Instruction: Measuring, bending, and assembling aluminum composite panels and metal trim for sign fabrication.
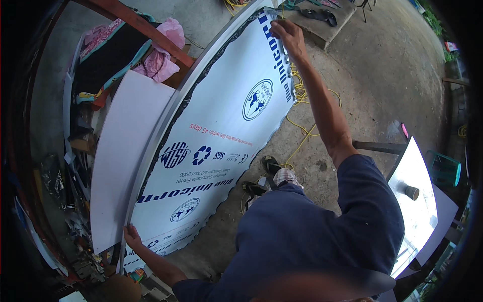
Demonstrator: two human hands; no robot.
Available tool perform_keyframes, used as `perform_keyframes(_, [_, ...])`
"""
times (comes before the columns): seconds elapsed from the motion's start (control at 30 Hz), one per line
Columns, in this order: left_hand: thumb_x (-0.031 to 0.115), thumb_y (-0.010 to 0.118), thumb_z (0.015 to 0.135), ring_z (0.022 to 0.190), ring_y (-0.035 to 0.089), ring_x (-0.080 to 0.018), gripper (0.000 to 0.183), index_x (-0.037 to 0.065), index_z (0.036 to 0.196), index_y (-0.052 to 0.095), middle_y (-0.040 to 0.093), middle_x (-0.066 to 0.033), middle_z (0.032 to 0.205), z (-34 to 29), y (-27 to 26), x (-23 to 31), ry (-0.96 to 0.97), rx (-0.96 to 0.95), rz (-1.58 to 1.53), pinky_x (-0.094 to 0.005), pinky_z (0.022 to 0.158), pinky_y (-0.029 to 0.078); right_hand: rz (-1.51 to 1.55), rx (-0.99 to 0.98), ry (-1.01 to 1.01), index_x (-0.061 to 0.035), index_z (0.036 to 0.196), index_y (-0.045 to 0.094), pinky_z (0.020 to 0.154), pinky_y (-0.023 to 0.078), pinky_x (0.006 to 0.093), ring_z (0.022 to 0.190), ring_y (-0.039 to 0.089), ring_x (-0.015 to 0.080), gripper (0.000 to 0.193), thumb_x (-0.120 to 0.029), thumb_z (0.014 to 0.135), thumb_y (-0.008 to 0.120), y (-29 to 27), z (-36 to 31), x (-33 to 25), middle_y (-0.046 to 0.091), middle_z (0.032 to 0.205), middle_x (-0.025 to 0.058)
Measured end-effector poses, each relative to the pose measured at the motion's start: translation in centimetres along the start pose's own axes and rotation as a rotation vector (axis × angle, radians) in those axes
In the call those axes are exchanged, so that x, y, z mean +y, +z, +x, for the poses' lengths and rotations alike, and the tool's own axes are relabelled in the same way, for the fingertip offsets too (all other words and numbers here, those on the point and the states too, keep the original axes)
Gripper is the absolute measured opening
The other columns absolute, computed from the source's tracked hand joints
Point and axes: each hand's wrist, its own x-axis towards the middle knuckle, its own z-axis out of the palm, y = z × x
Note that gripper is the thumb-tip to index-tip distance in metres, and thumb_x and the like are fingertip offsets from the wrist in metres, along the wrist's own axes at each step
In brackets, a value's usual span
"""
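A long composite panel stands tilted in front of me, its pale edge running from lower left to upper right. Printed white protective film with blue lettering covers its face, and the film's near border looks wavy and ragged. My left hand grips the panel's edge at the lower left end. At the far upper end, my right hand is closed, its fingers pinched on the film's edge near the corner. Exactly how much film lies under those fingers is hidden.
A plain white sheet leans behind the panel on the left, near a pink plastic bag and a red metal bar. Yellow cord lies on the concrete floor. To the right, a cup stands on a shiny white tabletop.
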Motion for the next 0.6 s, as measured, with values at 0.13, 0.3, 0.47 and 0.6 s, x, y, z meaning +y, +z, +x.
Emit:
perform_keyframes(0.13, [0.015,0.058,0.101,0.097,0.064,-0.019,0.03,-0.01,0.118,0.058,0.063,-0.0146,0.106,-0.9,0.9,0.2,0.01,0.1,0.003,-0.0273,0.083,0.061,0.025,-0.198,0.251,0.0036,0.106,0.068,0.069,0.052,0.0306,0.073,0.063,0.0158,0.039,-0.034,0.095,0.063,1.0,-10.3,-0.9,0.069,0.084,0.0104])
perform_keyframes(0.3, [0.018,0.056,0.102,0.098,0.065,-0.0206,0.031,-0.011,0.116,0.058,0.064,-0.0158,0.107,-0.3,0.5,0.2,0.011,0.002,0.08,-0.0279,0.082,0.061,0.151,-0.4,0.53,0.0008,0.095,0.072,0.062,0.049,0.0273,0.065,0.059,0.0118,0.033,-0.031,0.095,0.065,1.8,-19.2,-1.9,0.066,0.072,0.0053])
perform_keyframes(0.47, [0.022,0.057,0.102,0.097,0.066,-0.0205,0.033,-0.009,0.114,0.061,0.065,-0.0145,0.105,0.1,0.3,0.1,0.005,0.088,0.022,-0.0282,0.078,0.062,0.63,-0.6,0.504,0.0034,0.099,0.073,0.055,0.045,0.0261,0.057,0.057,0.0115,0.033,-0.029,0.094,0.068,-0.1,-21.2,-8.7,0.065,0.068,0.0059])
perform_keyframes(0.6, [0.027,0.071,0.094,0.09,0.071,-0.0201,0.033,0.0,0.112,0.067,0.071,-0.0128,0.097,-0.8,0.7,-0.1,-0.054,0.112,-0.047,-0.0323,0.079,0.061,1.097,-0.944,-0.118,0.0032,0.107,0.072,0.046,0.044,0.0297,0.052,0.059,0.0134,0.033,-0.027,0.098,0.062,-0.5,-20.0,-17.3,0.065,0.07,0.0122])
